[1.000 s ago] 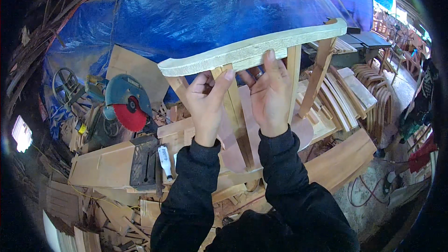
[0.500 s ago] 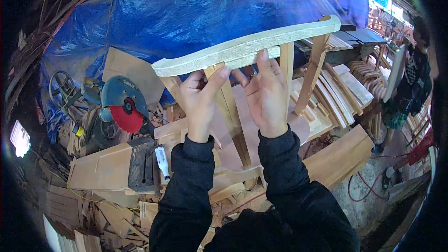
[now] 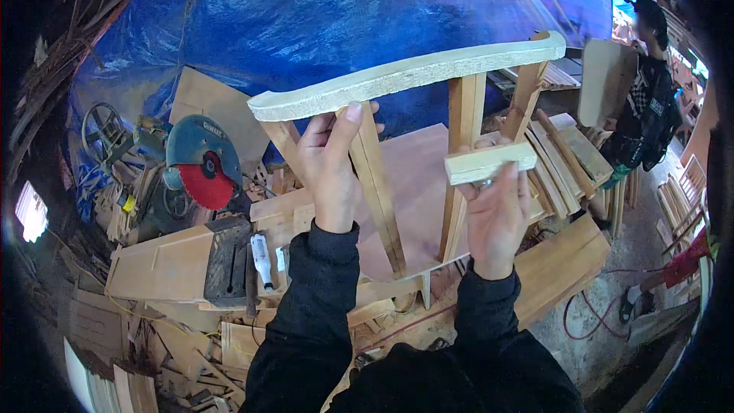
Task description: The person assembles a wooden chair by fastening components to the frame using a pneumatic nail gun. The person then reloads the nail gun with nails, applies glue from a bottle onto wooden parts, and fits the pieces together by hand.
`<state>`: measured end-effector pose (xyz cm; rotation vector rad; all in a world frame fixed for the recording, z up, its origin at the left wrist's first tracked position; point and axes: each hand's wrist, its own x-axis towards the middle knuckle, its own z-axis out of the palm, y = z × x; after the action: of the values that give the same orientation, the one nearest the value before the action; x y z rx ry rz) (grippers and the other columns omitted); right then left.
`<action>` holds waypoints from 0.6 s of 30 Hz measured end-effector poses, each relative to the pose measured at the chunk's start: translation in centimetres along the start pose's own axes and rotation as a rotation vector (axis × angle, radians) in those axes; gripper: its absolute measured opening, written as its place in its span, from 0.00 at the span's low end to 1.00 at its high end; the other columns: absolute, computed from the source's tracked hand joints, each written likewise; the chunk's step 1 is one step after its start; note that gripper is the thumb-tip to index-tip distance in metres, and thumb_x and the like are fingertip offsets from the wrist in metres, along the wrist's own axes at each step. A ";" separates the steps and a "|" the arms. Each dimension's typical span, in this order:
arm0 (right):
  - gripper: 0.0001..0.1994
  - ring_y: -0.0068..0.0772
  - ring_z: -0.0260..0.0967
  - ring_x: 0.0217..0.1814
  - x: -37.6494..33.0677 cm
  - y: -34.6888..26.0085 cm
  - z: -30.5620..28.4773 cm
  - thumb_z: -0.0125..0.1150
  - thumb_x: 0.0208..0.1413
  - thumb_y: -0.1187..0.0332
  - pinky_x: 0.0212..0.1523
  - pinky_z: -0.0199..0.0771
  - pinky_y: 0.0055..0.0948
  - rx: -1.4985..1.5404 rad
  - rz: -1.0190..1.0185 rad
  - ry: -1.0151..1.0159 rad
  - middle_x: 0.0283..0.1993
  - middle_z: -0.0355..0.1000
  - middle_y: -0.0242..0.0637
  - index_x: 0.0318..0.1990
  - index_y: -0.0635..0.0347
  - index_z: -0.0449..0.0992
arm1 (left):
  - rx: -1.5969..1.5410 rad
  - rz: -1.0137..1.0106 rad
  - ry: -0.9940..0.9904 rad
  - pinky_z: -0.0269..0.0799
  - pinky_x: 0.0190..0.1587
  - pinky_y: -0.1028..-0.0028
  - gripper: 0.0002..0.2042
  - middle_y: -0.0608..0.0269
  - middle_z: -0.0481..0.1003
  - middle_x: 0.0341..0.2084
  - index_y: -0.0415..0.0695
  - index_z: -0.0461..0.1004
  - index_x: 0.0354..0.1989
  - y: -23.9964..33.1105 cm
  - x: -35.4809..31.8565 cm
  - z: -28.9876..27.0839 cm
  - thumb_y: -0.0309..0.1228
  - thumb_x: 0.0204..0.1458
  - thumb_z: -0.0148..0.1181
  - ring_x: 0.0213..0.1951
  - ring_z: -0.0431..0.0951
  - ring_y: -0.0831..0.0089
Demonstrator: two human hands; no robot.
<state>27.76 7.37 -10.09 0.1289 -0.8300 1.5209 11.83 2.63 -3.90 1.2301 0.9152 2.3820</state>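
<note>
A pale, curved wooden top rail (image 3: 413, 75) rests across several upright wooden slats (image 3: 378, 195) that rise from a broad flat wooden panel (image 3: 413, 160). My left hand (image 3: 332, 164) is closed on the rail's underside beside a slat, thumb on the front and the other fingers partly hidden behind. Below and apart from the rail, my right hand (image 3: 497, 222) pinches a short, pale wooden block (image 3: 489, 163), held nearly level in front of the right-hand slats.
A blue miter saw with a red blade (image 3: 206, 176) stands at the left, near a white bottle (image 3: 261, 261). Stacked boards (image 3: 562, 157) lie at the right. A person (image 3: 650, 99) stands at the far right by a panel. Blue tarp (image 3: 344, 23) hangs behind.
My right hand has drawn the wooden block away from under the rail, down and to the right. My left hand stays on the rail. The person at the right is now more fully in view.
</note>
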 end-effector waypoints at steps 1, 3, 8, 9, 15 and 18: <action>0.18 0.41 0.67 0.54 -0.2 -0.1 -0.4 0.44 0.63 0.62 0.47 0.74 0.36 -0.025 0.010 0.035 0.50 0.66 0.42 0.57 0.60 0.59 | 0.014 -0.004 -0.008 0.76 0.37 0.69 0.14 0.56 0.74 0.37 0.36 0.69 0.43 0.0 0.1 0.0 0.33 0.53 0.57 0.39 0.77 0.67; 0.18 0.41 0.67 0.54 -0.6 -0.3 -0.8 0.43 0.63 0.62 0.47 0.75 0.34 -0.060 0.012 0.044 0.50 0.67 0.42 0.56 0.61 0.59 | 0.008 0.002 -0.007 0.76 0.37 0.69 0.14 0.56 0.74 0.37 0.36 0.69 0.43 -0.1 0.1 -0.1 0.33 0.52 0.57 0.40 0.77 0.67; 0.18 0.41 0.67 0.53 -0.7 -0.1 0.3 0.43 0.63 0.63 0.49 0.74 0.37 -0.049 0.022 -0.022 0.50 0.67 0.44 0.57 0.61 0.58 | 0.015 0.024 -0.032 0.77 0.36 0.68 0.13 0.55 0.74 0.37 0.35 0.70 0.42 -0.2 0.1 -0.3 0.32 0.53 0.57 0.39 0.77 0.66; 0.18 0.40 0.67 0.54 -0.6 0.1 0.7 0.44 0.63 0.63 0.49 0.73 0.38 -0.043 0.024 -0.047 0.51 0.66 0.44 0.57 0.61 0.58 | 0.040 0.035 -0.032 0.77 0.36 0.68 0.13 0.55 0.74 0.36 0.35 0.70 0.42 -0.2 0.1 -0.3 0.31 0.53 0.56 0.39 0.77 0.66; 0.18 0.43 0.64 0.58 0.7 2.1 4.2 0.45 0.63 0.65 0.55 0.68 0.40 0.064 0.057 -0.111 0.54 0.64 0.47 0.57 0.62 0.57 | 0.162 0.051 -0.041 0.75 0.38 0.71 0.12 0.56 0.76 0.35 0.34 0.72 0.42 0.6 0.3 -1.2 0.29 0.53 0.56 0.37 0.77 0.69; 0.18 0.40 0.64 0.57 1.7 3.4 5.2 0.46 0.62 0.65 0.59 0.65 0.38 0.159 0.056 -0.110 0.56 0.62 0.47 0.57 0.62 0.57 | 0.161 0.039 -0.020 0.69 0.38 0.78 0.12 0.61 0.76 0.34 0.35 0.74 0.41 0.8 0.3 -0.8 0.30 0.52 0.59 0.35 0.74 0.77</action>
<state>22.31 6.18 -6.80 0.3110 -0.8047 1.6442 11.01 1.85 -3.57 1.3391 1.1054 2.3597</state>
